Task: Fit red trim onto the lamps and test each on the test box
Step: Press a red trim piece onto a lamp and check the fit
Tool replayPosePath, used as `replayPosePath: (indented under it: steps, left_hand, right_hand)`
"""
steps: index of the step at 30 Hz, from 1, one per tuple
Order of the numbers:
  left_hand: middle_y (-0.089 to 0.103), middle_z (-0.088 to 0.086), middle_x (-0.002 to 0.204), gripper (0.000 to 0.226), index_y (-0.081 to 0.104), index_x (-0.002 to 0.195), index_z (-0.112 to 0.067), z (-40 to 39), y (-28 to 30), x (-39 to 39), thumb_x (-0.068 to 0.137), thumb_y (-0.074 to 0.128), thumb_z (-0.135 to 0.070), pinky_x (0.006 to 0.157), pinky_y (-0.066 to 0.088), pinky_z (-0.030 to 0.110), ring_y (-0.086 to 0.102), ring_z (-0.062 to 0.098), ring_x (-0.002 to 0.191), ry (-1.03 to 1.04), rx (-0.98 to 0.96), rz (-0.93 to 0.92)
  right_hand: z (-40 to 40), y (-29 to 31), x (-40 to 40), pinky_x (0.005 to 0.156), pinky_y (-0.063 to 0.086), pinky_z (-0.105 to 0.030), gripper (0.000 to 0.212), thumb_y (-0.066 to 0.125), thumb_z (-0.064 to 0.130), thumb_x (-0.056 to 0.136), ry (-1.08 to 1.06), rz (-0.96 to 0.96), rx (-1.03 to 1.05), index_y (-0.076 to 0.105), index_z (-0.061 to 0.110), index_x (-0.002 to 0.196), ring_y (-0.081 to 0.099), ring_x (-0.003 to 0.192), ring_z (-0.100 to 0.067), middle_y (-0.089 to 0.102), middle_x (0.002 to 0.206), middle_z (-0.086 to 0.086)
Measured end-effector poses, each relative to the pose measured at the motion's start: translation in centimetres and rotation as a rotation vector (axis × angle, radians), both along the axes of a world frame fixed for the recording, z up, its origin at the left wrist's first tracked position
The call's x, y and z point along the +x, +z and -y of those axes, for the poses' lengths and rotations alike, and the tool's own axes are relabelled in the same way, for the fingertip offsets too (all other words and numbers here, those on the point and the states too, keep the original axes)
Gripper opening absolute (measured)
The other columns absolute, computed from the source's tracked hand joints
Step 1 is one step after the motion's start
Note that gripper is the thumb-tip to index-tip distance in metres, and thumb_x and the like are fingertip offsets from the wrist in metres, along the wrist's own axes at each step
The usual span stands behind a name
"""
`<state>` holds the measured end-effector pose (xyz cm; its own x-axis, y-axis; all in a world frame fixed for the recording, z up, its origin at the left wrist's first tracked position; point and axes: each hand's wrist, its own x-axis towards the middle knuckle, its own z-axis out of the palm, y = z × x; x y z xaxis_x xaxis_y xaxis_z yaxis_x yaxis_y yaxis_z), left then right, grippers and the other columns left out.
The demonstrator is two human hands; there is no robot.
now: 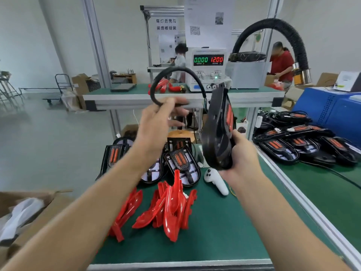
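My right hand (241, 153) grips a black lamp (217, 130) by its lower end and holds it upright, edge-on, above the green bench; red-orange strips show on its right face. My left hand (158, 122) is raised beside it and pinches the lamp's black cable (172, 71), which arcs up and over to the lamp's top. A heap of red trim pieces (166, 208) lies on the bench (224, 231) below my forearms. Behind them stand several black lamps (179, 163) without trim. The test box (207, 67) on the raised shelf reads 0.000 and 12.00.
A white handheld controller (216, 180) lies right of the trim heap. Many black lamps (300, 139) are piled on the right-hand bench before a blue bin (332, 114). An open cardboard box (25, 216) sits at lower left. A black extraction hose (277, 36) curves overhead. Two people stand behind.
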<state>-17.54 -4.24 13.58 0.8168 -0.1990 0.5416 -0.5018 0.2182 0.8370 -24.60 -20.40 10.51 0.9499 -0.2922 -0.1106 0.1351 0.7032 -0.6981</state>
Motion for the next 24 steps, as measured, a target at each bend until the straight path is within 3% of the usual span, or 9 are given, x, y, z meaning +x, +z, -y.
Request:
replayPosePath:
  steps: [2,4,5,7,11,15,18,21,24]
  left_hand:
    - [0.078,0.006,0.103,0.043,0.079,0.103,-0.012,2.8,-1.1,-2.0,0.107,0.039,-0.028,0.077,0.059,0.029,0.072,0.019,0.095,-0.213,-0.277,-0.235]
    - [0.075,0.013,0.117,0.046,0.077,0.113,-0.008,5.0,-3.3,-3.5,0.106,0.039,-0.034,0.096,0.058,0.040,0.071,0.026,0.107,-0.409,-0.498,-0.536]
    - [0.072,0.015,0.123,0.046,0.075,0.118,-0.008,5.9,-4.5,-4.4,0.104,0.040,-0.034,0.098,0.055,0.042,0.070,0.029,0.111,-0.490,-0.545,-0.626]
    - [0.074,0.011,0.119,0.040,0.076,0.113,-0.014,7.4,-7.4,-6.1,0.096,0.044,-0.030,0.080,0.055,0.034,0.071,0.026,0.097,-0.530,-0.535,-0.740]
    - [0.062,0.012,0.127,0.044,0.061,0.137,-0.011,9.6,-13.2,-8.2,0.102,0.043,-0.028,0.070,0.033,0.027,0.046,0.026,0.104,-0.470,-0.428,-1.017]
    - [0.067,0.014,0.105,0.038,0.067,0.109,-0.006,9.0,-17.5,-7.9,0.100,0.050,-0.039,0.073,0.045,0.031,0.057,0.026,0.091,-0.320,-0.429,-1.266]
    - [0.072,0.019,0.121,0.059,0.068,0.125,-0.004,8.1,-20.1,-8.2,0.101,0.048,-0.055,0.101,0.052,0.047,0.066,0.034,0.115,-0.237,-0.480,-1.257]
    - [0.070,0.019,0.127,0.069,0.070,0.129,-0.006,8.3,-21.7,-8.1,0.104,0.031,-0.057,0.095,0.057,0.050,0.069,0.035,0.115,-0.308,-0.541,-1.184]
    - [0.073,0.016,0.122,0.054,0.067,0.129,-0.006,8.3,-23.0,-8.1,0.109,0.037,-0.046,0.102,0.053,0.054,0.070,0.035,0.112,-0.096,-0.353,-1.156]
  right_hand:
    - [-0.5,0.2,-0.3,0.097,0.056,-0.050,0.036,0.046,0.025,0.105,-0.056,0.072,0.056,0.069,0.005,0.125,0.071,0.110,-0.031,0.072,0.124,-0.016]
    - [-0.6,0.2,-0.5,0.103,0.053,-0.054,0.039,0.049,0.025,0.104,-0.142,0.144,0.077,0.065,0.004,0.131,0.069,0.116,-0.032,0.071,0.127,-0.016]
    - [-0.4,0.1,-0.7,0.097,0.057,-0.051,0.035,0.050,0.026,0.104,-0.190,0.161,0.068,0.069,0.006,0.124,0.072,0.110,-0.029,0.074,0.122,-0.014]
    - [0.4,-1.1,-1.0,0.075,0.064,-0.040,0.028,0.049,0.028,0.106,-0.298,0.135,0.024,0.073,0.014,0.104,0.077,0.091,-0.020,0.079,0.106,-0.006]
    - [2.4,-6.8,-1.7,0.066,0.062,-0.032,0.034,0.044,0.029,0.108,-0.417,-0.055,-0.041,0.074,0.014,0.102,0.078,0.088,-0.017,0.080,0.103,-0.003]
    - [2.6,-12.1,-2.6,0.061,0.057,-0.027,0.023,0.046,0.030,0.108,-0.533,-0.224,-0.086,0.064,0.018,0.101,0.076,0.075,-0.011,0.079,0.099,-0.002]
    - [1.4,-15.6,-3.3,0.080,0.055,-0.036,0.020,0.051,0.040,0.106,-0.576,-0.320,-0.189,0.059,0.023,0.103,0.072,0.089,-0.017,0.074,0.105,-0.001]
    - [0.5,-18.8,-5.5,0.083,0.049,-0.035,0.017,0.057,0.043,0.101,-0.614,-0.424,-0.397,0.058,0.026,0.102,0.066,0.098,-0.012,0.069,0.104,0.006]
    - [0.8,-21.7,-8.3,0.097,0.050,-0.048,0.019,0.064,0.035,0.099,-0.513,-0.484,-0.482,0.062,0.018,0.104,0.067,0.104,-0.026,0.071,0.107,-0.007]
